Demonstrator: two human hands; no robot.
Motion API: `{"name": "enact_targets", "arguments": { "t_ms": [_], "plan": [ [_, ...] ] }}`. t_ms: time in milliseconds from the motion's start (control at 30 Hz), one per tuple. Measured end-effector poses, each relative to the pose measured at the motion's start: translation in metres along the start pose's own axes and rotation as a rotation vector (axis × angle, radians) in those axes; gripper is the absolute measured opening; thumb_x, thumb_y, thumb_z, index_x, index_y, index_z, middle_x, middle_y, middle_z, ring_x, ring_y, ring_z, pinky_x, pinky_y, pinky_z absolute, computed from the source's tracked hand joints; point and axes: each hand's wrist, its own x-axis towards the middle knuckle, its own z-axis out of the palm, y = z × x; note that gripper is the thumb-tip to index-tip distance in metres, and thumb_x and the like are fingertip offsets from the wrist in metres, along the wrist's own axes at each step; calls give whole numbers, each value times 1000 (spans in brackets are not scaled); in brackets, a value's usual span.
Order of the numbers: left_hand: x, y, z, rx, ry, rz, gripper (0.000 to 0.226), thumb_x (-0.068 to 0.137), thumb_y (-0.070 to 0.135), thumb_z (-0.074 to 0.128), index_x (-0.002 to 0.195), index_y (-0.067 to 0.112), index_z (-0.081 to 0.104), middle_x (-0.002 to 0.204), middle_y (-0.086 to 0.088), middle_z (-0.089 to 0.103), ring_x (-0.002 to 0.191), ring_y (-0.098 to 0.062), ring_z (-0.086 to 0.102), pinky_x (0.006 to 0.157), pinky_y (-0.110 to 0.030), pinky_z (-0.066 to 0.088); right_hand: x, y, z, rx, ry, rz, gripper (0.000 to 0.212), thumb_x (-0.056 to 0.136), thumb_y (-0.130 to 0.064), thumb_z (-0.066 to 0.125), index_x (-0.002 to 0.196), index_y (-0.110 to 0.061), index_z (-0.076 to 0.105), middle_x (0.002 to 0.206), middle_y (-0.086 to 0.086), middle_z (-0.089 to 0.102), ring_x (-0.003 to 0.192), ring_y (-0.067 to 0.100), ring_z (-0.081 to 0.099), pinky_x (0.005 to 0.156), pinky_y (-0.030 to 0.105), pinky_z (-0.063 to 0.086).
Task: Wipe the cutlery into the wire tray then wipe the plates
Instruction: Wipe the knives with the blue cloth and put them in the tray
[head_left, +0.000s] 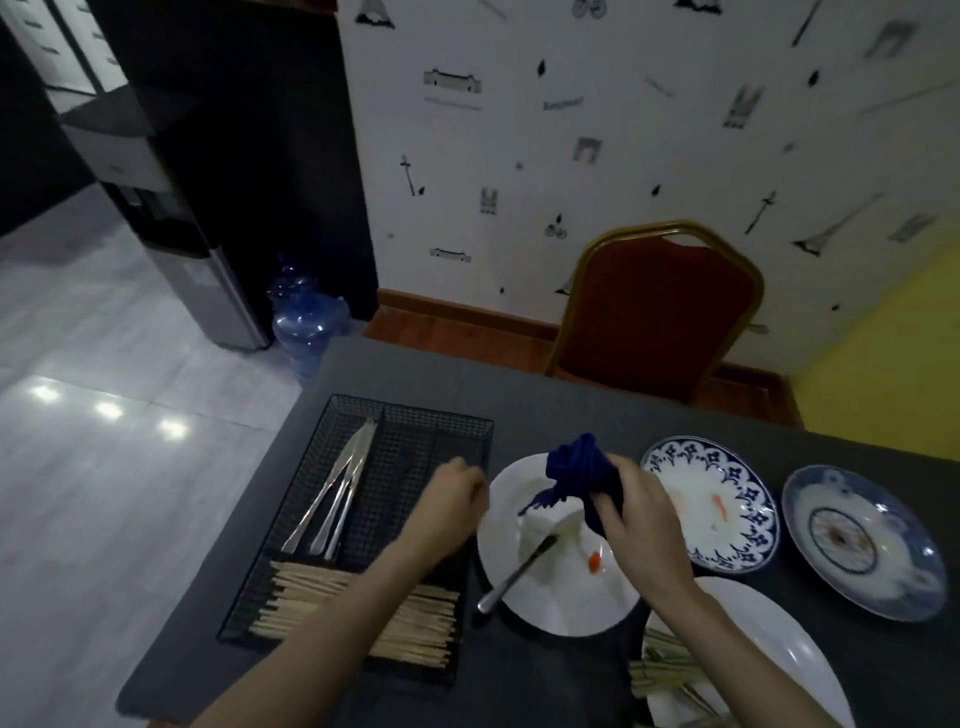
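Blue cloth (576, 475) in right hand (641, 512), above white plate (558, 597).

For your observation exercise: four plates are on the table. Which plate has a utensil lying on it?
The plain white plate beside the wire tray; a metal utensil lies across its rim. No other plate shows a metal utensil.

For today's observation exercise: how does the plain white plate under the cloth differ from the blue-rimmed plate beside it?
The white plate has no pattern; the blue-rimmed plate carries a dark blue ornamental border. The white plate holds a utensil and an orange scrap; the blue-rimmed plate holds no utensil, only faint orange smears. The white plate looks larger. Both are round, soiled, and lie flat on the dark table.
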Motion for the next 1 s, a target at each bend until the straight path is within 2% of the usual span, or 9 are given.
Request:
{"name": "enact_targets", "arguments": {
  "t_ms": [100,300,400,467,533,667,800,900,1000],
  "plan": [
    [-10,44,35,300,-266,110,32,92,30,51,104,3,66,109,-15,58,104,-31,53,89,-39,46,-11,11,-17,-9,42,56,35,90,-11,56,124,-18,51,105,-8,56,96,14,50,81,32,42],
    [-22,45,61,617,-398,89,26,95,19,42,110,9,60,118,-10,56,111,-29,51,87,-38,41,-37,33,-46,-28,137,152,32,90,-12,56,121,-18,52,100,-9,57,93,11,48,78,29,40],
    [-22,44,55,463,-384,24,22,100,22,38,113,10,52,114,-6,52,101,-22,55,86,-39,46,-48,40,-52,-18,165,189,31,90,-12,56,121,-17,52,99,-9,56,92,11,50,76,27,39],
    [-20,47,47,252,-378,-39,13,101,18,35,103,12,46,98,-4,51,77,-17,54,82,-41,49,-51,44,-54,39,188,237,29,91,-14,56,119,-18,53,98,-10,58,91,10,52,74,25,39],
    [-18,49,35,-6,-379,-141,10,99,13,36,89,15,38,81,-5,56,67,-24,54,70,-42,50,-47,42,-52,126,250,286,24,92,-17,55,116,-20,54,97,-11,60,90,9,56,73,25,43],
    [-17,67,3,-335,-254,-326,22,96,11,38,81,12,54,76,-3,57,63,-17,51,54,-28,41,-25,17,-49,325,468,390,12,93,-19,54,105,-23,52,89,-10,61,82,11,59,64,18,40],
    [-17,97,-31,-386,-186,-295,35,96,11,38,73,9,64,63,0,56,54,-15,49,51,-26,37,0,-9,-49,246,394,196,25,92,-19,55,118,-20,53,97,-9,60,89,9,55,75,24,42],
    [-23,117,-44,-531,-242,-258,32,97,12,37,76,6,61,57,0,51,43,-10,42,43,-24,33,7,-29,-46,81,216,-41,36,90,-17,58,125,-18,52,108,-5,60,99,11,50,85,28,41],
    [-26,129,-54,-679,-202,-247,27,97,9,40,77,5,58,52,2,47,40,-7,38,42,-22,31,1,-43,-34,-114,102,-248,42,83,-16,63,123,-14,53,110,1,63,103,19,54,84,37,47]
  ]
}}
